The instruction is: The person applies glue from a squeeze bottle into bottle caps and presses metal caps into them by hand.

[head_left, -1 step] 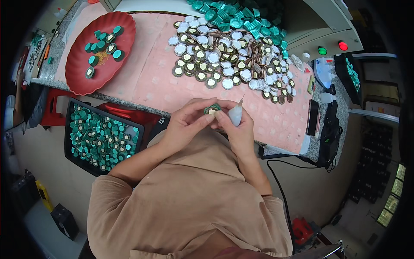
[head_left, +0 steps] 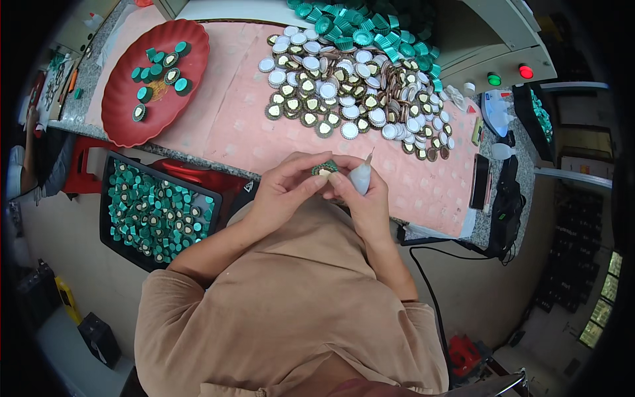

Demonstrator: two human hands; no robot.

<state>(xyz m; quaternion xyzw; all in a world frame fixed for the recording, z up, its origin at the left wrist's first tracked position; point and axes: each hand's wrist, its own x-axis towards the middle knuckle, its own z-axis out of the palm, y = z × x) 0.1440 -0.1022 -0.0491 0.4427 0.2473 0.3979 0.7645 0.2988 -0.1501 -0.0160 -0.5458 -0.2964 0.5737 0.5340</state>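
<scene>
Close to my body, at the near edge of the pink-covered table, my left hand (head_left: 281,193) and my right hand (head_left: 367,205) meet around a small green fluted cup (head_left: 323,167). Thumbs press at its near side, where a pale gold centre shows; the fingers hide part of it. Tucked in my right hand is also a small translucent squeeze bottle (head_left: 360,178), its thin needle tip pointing up and away. Beyond my hands spreads a pile of fluted discs (head_left: 327,88), some with white faces, others dark-rimmed with gold centres. Behind these lies a heap of green fluted cups (head_left: 362,36).
A red scalloped dish (head_left: 119,99) with several green cups stands at the left. Below it, a black tray (head_left: 162,259) holds many green pieces. At the right lie a phone (head_left: 480,181), a black cable (head_left: 430,291) and a white bottle (head_left: 496,114). Another person's arm (head_left: 31,126) shows far left.
</scene>
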